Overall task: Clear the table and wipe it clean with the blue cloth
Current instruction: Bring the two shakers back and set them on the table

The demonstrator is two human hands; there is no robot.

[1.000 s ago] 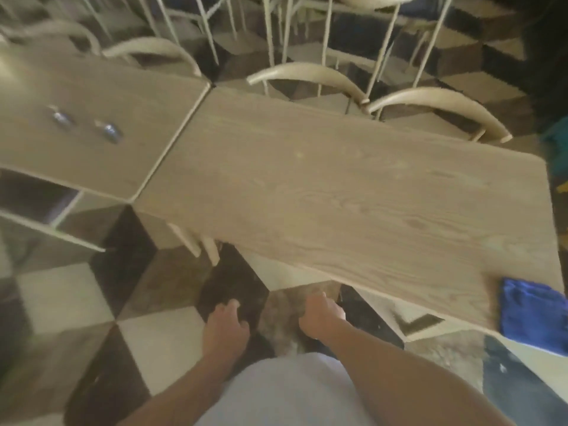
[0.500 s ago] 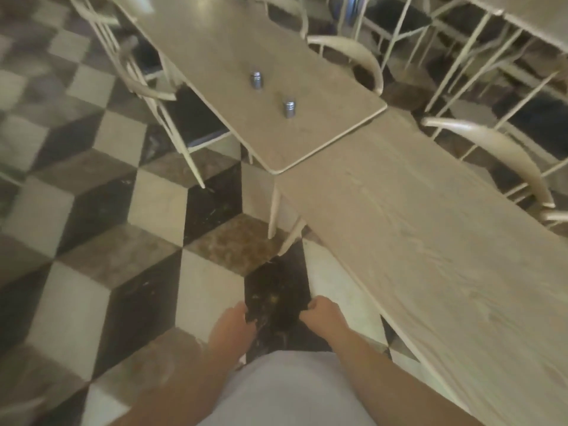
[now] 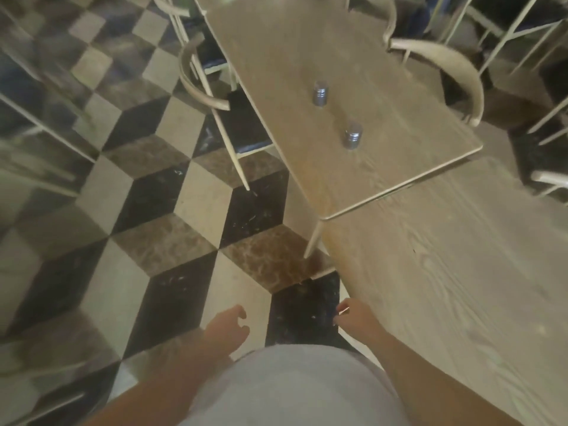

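Note:
Two wooden tables stand end to end. The far table (image 3: 276, 50) carries two small metal shakers, one (image 3: 320, 93) farther off and one (image 3: 352, 135) nearer its end. The near table (image 3: 455, 247) runs along my right side and its visible top is bare. My left hand (image 3: 226, 329) hangs low over the floor, fingers loosely curled, holding nothing. Beside the near table's edge my right hand (image 3: 353, 315) is also empty with fingers apart. The blue cloth is out of view.
Pale wooden chairs stand around the tables: one (image 3: 203, 81) tucked at the far table's left, one (image 3: 442, 66) at its right. The floor (image 3: 159, 216) is cube-patterned black, beige and brown tile, with walking room left of the tables.
The view has swung left from the near table's right end, so the blue cloth left the frame and the shaker table came closer. Both hands stay low and empty.

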